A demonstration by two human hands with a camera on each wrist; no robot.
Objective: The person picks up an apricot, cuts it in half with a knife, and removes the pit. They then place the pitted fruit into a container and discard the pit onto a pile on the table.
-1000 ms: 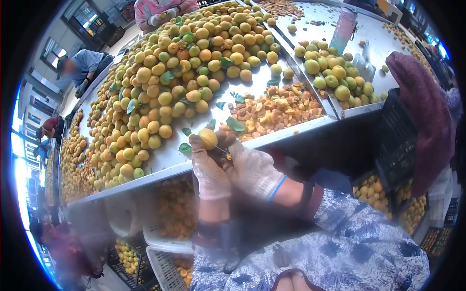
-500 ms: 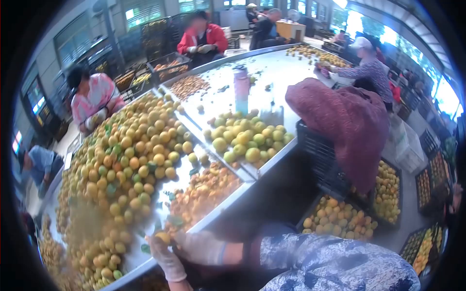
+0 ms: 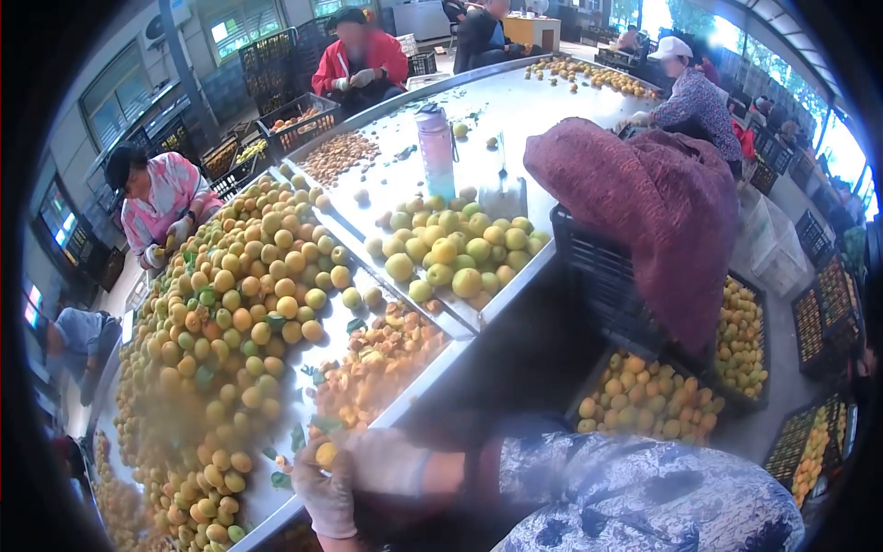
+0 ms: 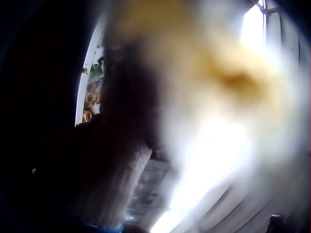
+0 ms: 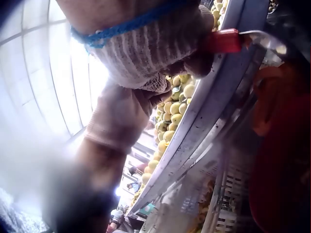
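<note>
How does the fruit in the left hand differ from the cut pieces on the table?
The left hand holds the fruit; the cut pieces lie on the table. The fruit looks rounded, the pieces irregular. The fruit is single, the pieces heaped. Both show yellow-orange tones.

Grey walls (image 3: 72,143) run along the left, set with windows (image 3: 244,32) and fronted by a slim pillar (image 3: 189,69). Beyond the long metal table (image 3: 515,106) stands a wooden desk (image 3: 535,33). Under the ribbed roof (image 3: 791,37), daylight glares at the right, apparently through glazing, though blurred. The floor (image 3: 740,442) is plain grey.
</note>
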